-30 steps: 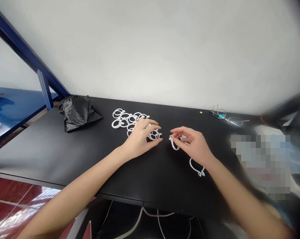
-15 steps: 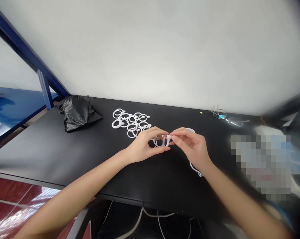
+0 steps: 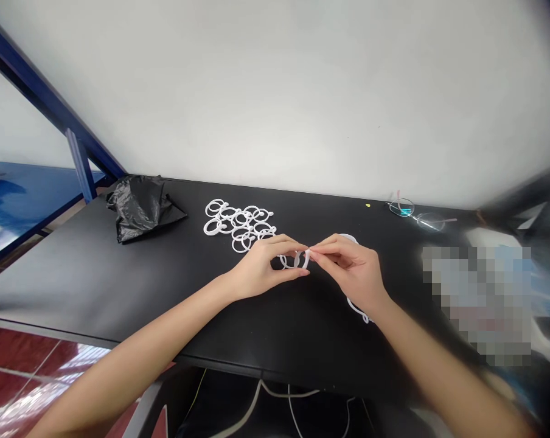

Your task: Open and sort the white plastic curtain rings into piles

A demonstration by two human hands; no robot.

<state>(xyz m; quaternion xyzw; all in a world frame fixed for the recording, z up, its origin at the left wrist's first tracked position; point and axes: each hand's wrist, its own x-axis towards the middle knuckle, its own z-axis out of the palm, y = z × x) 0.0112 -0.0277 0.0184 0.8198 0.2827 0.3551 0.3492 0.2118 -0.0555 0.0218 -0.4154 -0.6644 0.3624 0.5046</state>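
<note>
Grips closing in tight: left hand [image 3: 261, 267] and right hand [image 3: 348, 267] pinch a white plastic ring [image 3: 305, 260] between them, fingertips meeting above the black surface [image 3: 74, 292], a second ring [image 3: 287, 261] touching it inside the left grip. Cluster of white rings [image 3: 238, 224] just beyond the left hand, another ring [image 3: 358, 310] right beside the right wrist!

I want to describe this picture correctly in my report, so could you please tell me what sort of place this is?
It is probably a workroom for small handwork. A long black work table holds a group of white plastic rings, and a blue metal frame stands beside the table.
</note>
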